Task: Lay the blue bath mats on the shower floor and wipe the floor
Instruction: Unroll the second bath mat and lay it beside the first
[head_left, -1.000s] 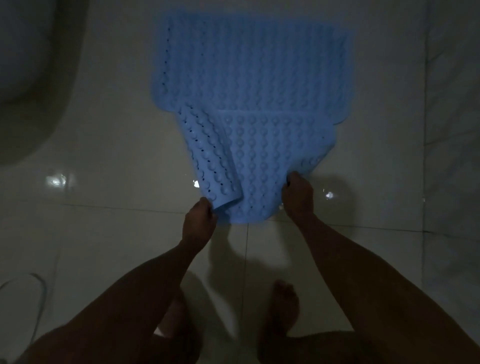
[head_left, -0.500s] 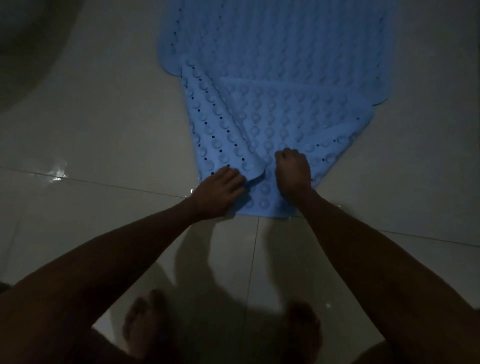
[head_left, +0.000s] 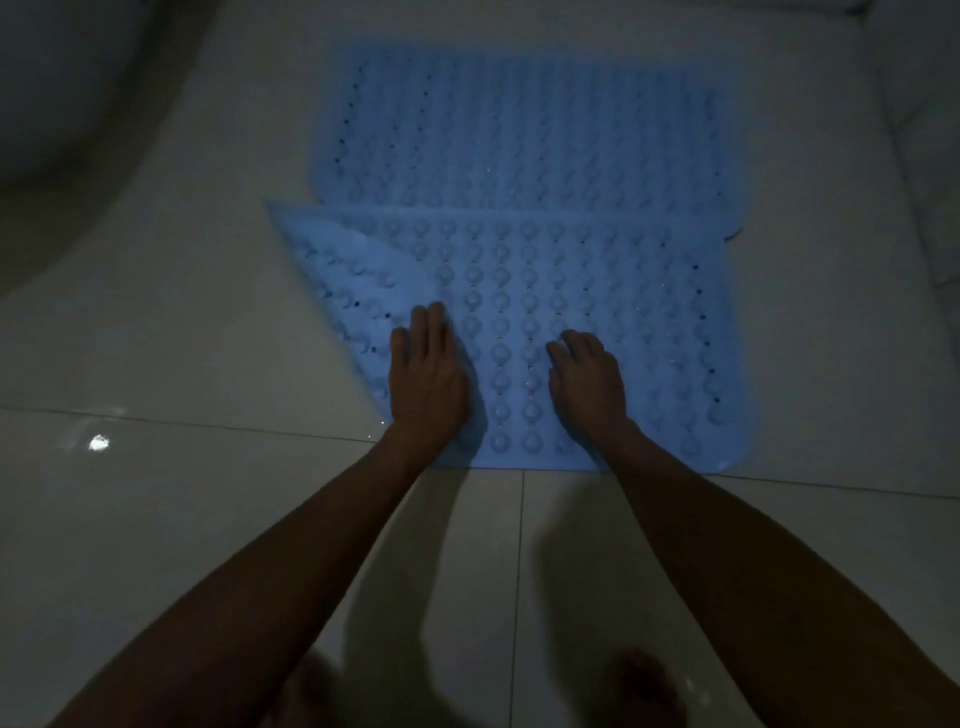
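The near mat overlapped the far mat, hiding its near edge. Both feet (dim, blurred) were cut off by the bottom edge.

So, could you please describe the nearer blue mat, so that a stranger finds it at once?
On the pale tiled floor lie two blue mats, one behind the other. The nearer mat lies under the left hand and right hand, its far edge overlapping the farther mat. Unlike its neighbour, its left corner is folded over.

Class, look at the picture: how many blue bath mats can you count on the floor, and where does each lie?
2. The near mat lies under both hands, its left corner folded; the far mat lies flat beyond it, its near edge overlapped by the first.
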